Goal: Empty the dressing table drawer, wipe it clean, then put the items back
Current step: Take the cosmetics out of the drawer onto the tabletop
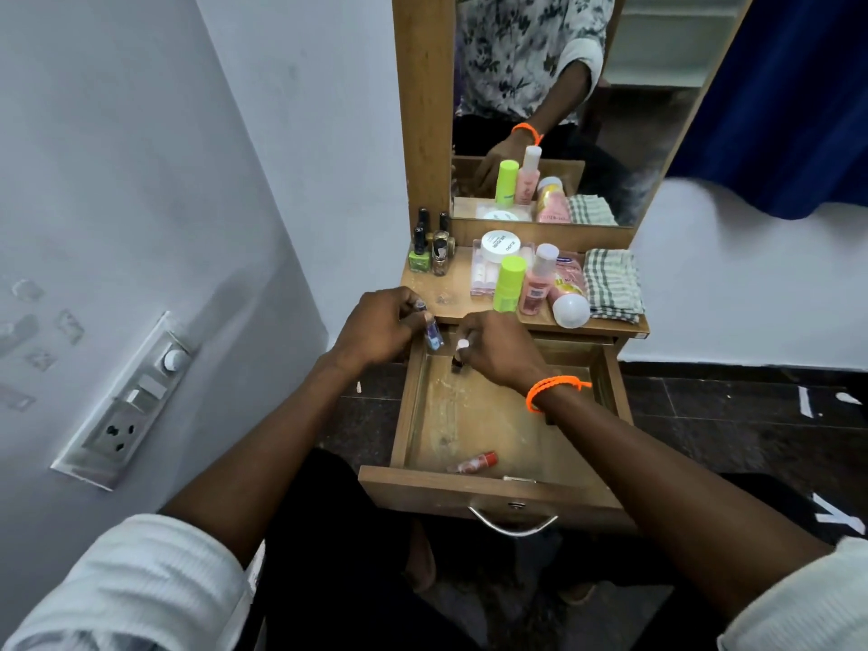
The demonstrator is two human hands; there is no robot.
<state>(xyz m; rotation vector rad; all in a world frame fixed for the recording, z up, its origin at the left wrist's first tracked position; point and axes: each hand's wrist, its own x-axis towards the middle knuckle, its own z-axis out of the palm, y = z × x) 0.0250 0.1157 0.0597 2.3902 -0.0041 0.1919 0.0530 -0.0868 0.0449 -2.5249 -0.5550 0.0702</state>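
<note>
Both hands point(375, 328) point(498, 350) curled, gripping

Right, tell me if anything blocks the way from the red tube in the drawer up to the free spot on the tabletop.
Both hands do. The red tube lies at the drawer's front; the left hand and right hand, each holding a small bottle, hover over the drawer's back, before the tabletop.

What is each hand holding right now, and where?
Left hand grips a small blue bottle by its top. Right hand pinches a small dark bottle near its upper end.

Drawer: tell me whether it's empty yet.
Not empty. A red-capped tube lies near the drawer front, and the right hand holds a small bottle inside.
</note>
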